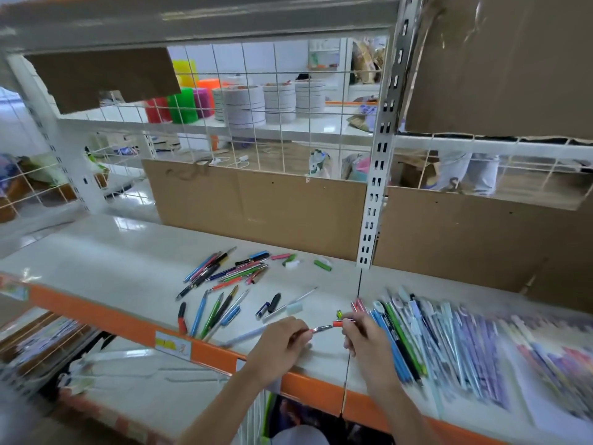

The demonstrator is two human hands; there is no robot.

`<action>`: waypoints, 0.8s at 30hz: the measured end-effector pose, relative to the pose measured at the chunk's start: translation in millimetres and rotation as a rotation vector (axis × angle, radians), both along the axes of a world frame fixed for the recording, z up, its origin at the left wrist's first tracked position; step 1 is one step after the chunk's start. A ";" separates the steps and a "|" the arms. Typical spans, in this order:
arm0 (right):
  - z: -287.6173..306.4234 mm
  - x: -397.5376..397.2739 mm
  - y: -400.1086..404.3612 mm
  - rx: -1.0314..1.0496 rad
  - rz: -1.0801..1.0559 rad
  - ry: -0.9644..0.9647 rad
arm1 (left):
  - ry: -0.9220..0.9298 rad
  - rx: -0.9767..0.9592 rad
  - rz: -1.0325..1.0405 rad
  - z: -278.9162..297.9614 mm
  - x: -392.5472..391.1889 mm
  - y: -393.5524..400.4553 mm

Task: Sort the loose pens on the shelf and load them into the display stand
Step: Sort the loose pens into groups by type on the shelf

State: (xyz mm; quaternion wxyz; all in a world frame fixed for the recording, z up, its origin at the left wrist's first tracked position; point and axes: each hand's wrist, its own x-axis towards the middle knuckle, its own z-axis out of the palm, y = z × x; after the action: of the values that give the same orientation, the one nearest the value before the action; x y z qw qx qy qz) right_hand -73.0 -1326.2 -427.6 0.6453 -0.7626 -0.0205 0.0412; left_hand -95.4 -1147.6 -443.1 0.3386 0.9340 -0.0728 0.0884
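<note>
Head view: both hands meet over the front of the white shelf (106, 252), just behind its orange front edge (96, 316). The left hand (282, 343) pinches the metal tip end of a small red pen (330, 326), and the right hand (365, 340) grips the other end of the same pen, fingers curled round it; the pen lies level between them, just above the shelf.

Taking the red pen as the mark: beyond it and to its left lies a loose pile of pens (231, 271), slim plastic barrels in blue, pink, black, green and red, crossing one another at odd angles. Nearer, left of the pen, a second scatter (211, 313) fans toward the orange edge, some tips reaching it. A short black cap (274, 301) lies just behind the pen. To its right a dense row of pens (417, 338) lies side by side, long thin barrels, blurred further out. No display stand can be made out.

Behind the pen, flat brown cardboard (256, 203) lines the back of the shelf, split by a white slotted metal upright (373, 200). Above the cardboard a white wire grid (256, 123) shows stacked white tape rolls (245, 106) and bright ribbed cylinders (181, 106) on a farther shelf
</note>
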 end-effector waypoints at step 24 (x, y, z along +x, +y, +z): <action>33.3 16.2 70.3 -0.213 0.214 0.091 | -0.118 -0.077 0.288 16.2 -5.3 3.0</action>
State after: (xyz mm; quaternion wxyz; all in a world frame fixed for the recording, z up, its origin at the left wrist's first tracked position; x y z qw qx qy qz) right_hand -56.8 -1255.9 -394.3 0.5528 -0.8175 -0.0679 0.1464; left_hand -100.7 -1144.6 -426.9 0.3533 0.9142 0.0454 0.1934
